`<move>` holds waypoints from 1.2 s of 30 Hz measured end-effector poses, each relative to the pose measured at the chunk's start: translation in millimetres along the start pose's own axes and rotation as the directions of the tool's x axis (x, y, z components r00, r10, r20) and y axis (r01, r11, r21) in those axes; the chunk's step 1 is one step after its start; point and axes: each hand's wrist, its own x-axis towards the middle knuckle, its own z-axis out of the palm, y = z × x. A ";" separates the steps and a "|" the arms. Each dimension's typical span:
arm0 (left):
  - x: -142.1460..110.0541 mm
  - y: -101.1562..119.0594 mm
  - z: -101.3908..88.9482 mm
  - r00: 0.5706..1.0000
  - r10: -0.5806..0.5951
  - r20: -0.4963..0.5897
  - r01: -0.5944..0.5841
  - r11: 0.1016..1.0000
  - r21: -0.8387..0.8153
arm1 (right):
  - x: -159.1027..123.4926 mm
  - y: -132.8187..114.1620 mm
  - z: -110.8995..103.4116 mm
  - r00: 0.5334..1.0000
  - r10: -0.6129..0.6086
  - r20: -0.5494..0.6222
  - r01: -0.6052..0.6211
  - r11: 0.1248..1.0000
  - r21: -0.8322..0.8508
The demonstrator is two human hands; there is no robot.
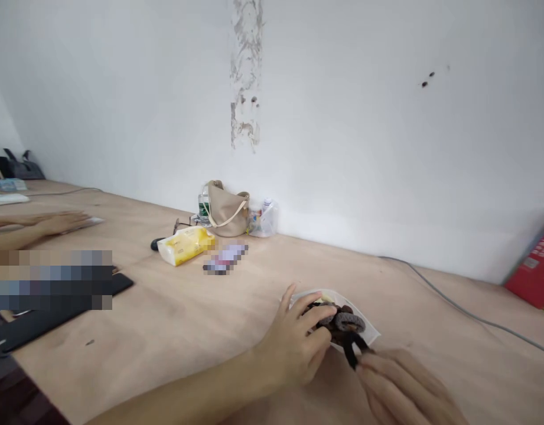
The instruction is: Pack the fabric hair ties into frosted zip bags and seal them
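A small white tray [373, 332] sits on the wooden table [174, 319], heaped with dark fabric hair ties [348, 321]. My left hand [293, 342] rests at the tray's left side, its fingers curled onto the heap and pinching the ties. At the lower right, my right hand [400, 386] has its fingers pressed together on a black hair tie [352, 349] that hangs off the tray's front edge.
Against the white wall stand a beige bag [226, 209], a water bottle [204, 203] and a clear pouch [263, 219]. A yellow tissue pack [186, 245] lies nearby. Another person's hand [54, 223] rests at far left. A red box [535, 268] and a grey cable [466, 313] are at right.
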 end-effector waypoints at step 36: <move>20.0 -49.6 -22.0 0.556 -0.769 0.315 0.670 0.190 -0.718 | -24.7 60.1 0.5 0.665 0.731 -0.149 -0.705 0.681 0.198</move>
